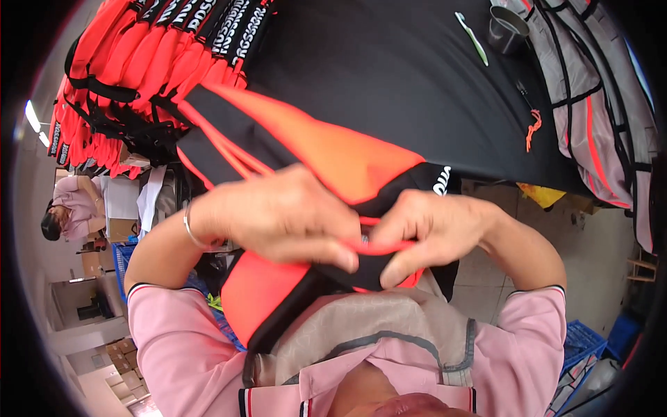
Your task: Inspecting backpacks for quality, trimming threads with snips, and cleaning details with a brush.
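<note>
An orange-and-black sewn fabric piece point(333, 153), with a grey lining point(361, 316) at its near end, stretches from the table edge to my chest. My left hand point(292, 215) closes on its red-edged part from the left, slightly smeared by motion. From the right, my right hand point(438, 229) pinches the same red edging between thumb and fingers. Between the two hands a small gap shows the black inside; what lies deeper under the fingers is hidden. The far end of the piece reaches the pile at the back left.
A pile of red-and-black strapped fabric pieces point(153, 62) stands at the back left. On the black table point(361, 62) lie a toothbrush point(472, 38), a metal cup point(507, 31) and a small tool with red thread point(532, 128). Grey fabric panels point(590, 97) hang right. A person point(69, 208) sits far left.
</note>
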Available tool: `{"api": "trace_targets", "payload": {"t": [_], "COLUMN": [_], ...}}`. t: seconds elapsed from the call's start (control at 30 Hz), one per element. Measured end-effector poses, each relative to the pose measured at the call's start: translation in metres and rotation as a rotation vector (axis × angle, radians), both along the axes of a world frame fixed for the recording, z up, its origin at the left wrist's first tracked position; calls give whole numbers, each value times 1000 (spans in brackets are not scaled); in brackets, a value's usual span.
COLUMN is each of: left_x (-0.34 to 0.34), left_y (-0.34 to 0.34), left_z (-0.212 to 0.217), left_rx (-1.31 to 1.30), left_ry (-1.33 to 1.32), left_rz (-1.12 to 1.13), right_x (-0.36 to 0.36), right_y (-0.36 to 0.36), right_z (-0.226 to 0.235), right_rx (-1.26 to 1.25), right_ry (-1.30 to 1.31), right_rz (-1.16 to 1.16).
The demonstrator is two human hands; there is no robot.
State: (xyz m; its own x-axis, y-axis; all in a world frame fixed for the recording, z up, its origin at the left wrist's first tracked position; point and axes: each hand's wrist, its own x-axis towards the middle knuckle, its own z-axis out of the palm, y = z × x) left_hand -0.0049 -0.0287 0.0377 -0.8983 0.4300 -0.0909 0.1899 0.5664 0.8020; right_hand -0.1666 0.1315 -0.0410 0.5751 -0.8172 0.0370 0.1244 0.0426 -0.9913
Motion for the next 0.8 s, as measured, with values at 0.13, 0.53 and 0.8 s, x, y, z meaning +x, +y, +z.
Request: {"api": "trace_targets", "payload": {"t": [0.13,0.53,0.8], "left_x": [-24,-40,-53], "left_y": [-31,-35,-75], "left_z": [1,-13,4], "left_rx": [270,655,384], "left_ry": [-235,-341,-95], "left_rz": [456,604,630], "right_x": [-6,-28,-17], "right_y": [-28,-103,-81], "right_z": [-1,1,-7], "right_rx": [-10,-281,-857], "right_ry": [-492,-112,122], "right_rz": [-554,-1093,-1253]}}
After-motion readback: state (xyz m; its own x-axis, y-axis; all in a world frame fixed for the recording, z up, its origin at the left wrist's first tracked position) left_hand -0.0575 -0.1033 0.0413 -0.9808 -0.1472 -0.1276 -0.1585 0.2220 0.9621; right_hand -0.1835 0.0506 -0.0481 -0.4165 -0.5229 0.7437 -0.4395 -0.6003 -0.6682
